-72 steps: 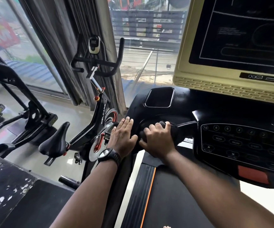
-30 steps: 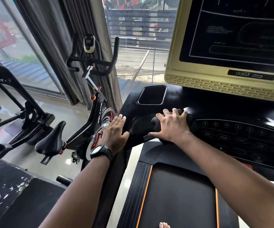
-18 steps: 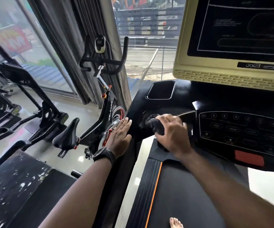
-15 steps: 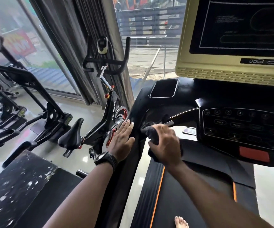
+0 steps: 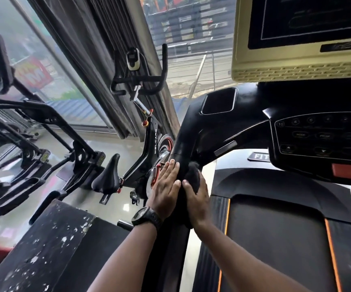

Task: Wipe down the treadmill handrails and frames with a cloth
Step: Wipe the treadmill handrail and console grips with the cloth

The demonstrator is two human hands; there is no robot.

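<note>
**Wiping the left upright.** The left hand (image 5: 166, 186), fingers straight and together, lay flat on the treadmill frame (image 5: 188, 135). Just right of it, the right hand (image 5: 197, 200) gripped a black cloth (image 5: 192, 175) against the same upright. Left of the left hand stood a spin bike (image 5: 149, 144) lettered "WELCARE". Beyond the right hand, the motor cover (image 5: 233, 161) read "FIT", cut off there by the console (image 5: 317, 140), which had a "MODE" key.
</note>
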